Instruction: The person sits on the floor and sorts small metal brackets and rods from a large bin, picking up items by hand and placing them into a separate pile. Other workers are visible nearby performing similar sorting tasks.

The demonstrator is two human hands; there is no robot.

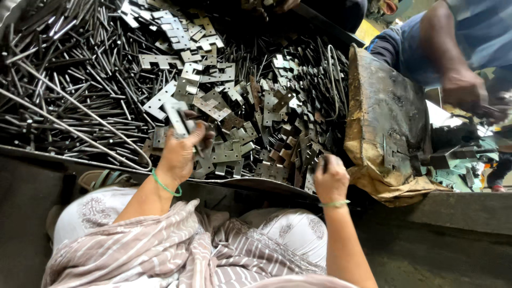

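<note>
My left hand (180, 152) is raised over a big heap of grey metal hinge plates (229, 101) and grips a few flat plates (177, 118) stacked between thumb and fingers. My right hand (330, 178) rests at the near edge of the heap with fingers curled, seemingly pinching a small dark piece; what it holds is hard to tell. A green thread band circles each wrist.
Several thin metal rods (69, 80) lie piled at the left. A greasy brown block (381, 128) stands at the right with plates on it. Another person's hand (464, 88) works beyond it. My lap, in pale patterned cloth (176, 250), is below.
</note>
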